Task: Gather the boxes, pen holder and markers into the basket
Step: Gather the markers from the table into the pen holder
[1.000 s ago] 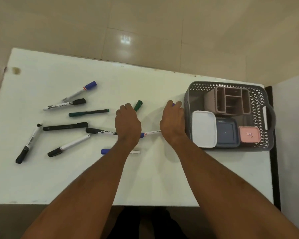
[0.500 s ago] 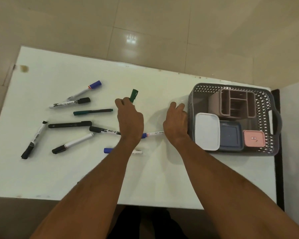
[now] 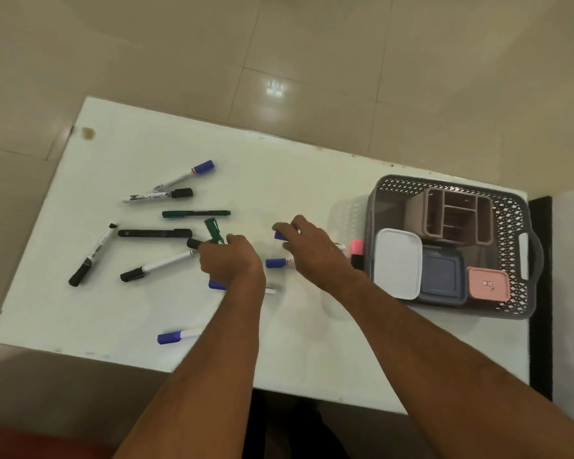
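Observation:
My left hand (image 3: 231, 260) is closed around a green marker (image 3: 212, 229) that sticks up from its fingers, and its fingertips touch the black cap of another marker (image 3: 194, 243). A blue-capped marker (image 3: 280, 235) is gripped in my right hand (image 3: 314, 251), just left of the grey basket (image 3: 444, 185). The basket holds the brown pen holder (image 3: 454, 217), a white box (image 3: 398, 263), a blue-grey box (image 3: 443, 279) and a pink box (image 3: 487, 283). Several markers lie loose on the white table (image 3: 312, 180), among them a dark green one (image 3: 196, 213) and a black one (image 3: 154, 232).
A pink and black marker (image 3: 357, 253) lies against the basket's left wall. Another blue-capped marker (image 3: 178, 336) sits near the table's front edge, one more (image 3: 279, 262) lies between my hands. The basket stands at the table's right end, beside a black strip (image 3: 540, 293).
My left hand lifted the green marker and moved left to the black-capped one. My right hand left the basket's side and closed on a blue-capped marker.

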A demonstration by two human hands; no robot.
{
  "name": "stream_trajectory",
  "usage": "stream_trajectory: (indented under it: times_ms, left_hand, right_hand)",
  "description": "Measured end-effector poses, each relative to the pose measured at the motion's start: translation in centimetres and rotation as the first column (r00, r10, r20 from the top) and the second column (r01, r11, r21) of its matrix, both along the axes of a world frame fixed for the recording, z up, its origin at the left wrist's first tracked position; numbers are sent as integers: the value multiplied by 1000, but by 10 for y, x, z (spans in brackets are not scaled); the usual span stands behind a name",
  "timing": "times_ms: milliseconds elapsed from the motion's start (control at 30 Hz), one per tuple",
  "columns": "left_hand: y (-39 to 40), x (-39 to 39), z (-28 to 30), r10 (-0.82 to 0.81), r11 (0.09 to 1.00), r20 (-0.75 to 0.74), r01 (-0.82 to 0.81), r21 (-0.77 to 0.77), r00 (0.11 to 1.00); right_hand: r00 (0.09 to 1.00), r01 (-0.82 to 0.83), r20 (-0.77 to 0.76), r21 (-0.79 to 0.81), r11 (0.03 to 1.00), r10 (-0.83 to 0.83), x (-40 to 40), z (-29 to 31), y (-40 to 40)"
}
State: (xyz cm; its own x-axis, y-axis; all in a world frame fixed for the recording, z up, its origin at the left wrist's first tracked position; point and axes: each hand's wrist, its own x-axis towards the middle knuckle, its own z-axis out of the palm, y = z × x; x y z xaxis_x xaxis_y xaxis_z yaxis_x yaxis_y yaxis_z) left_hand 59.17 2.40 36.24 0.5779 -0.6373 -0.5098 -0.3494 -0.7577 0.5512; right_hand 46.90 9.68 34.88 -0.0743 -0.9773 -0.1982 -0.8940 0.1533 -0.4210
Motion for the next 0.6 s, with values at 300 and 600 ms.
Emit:
stream_trajectory:
  times_ms: [300,600]
  left_hand:
    - [0,13,-18,119,983,-15,-115,143,993]
    - [-4,7,-21,-15,995,10,14,95,1000]
  right_hand:
    - [971,-175,-132,186,967,201,17,-8,10]
    - [998,26,-52,102,994,-21,18,-19,14]
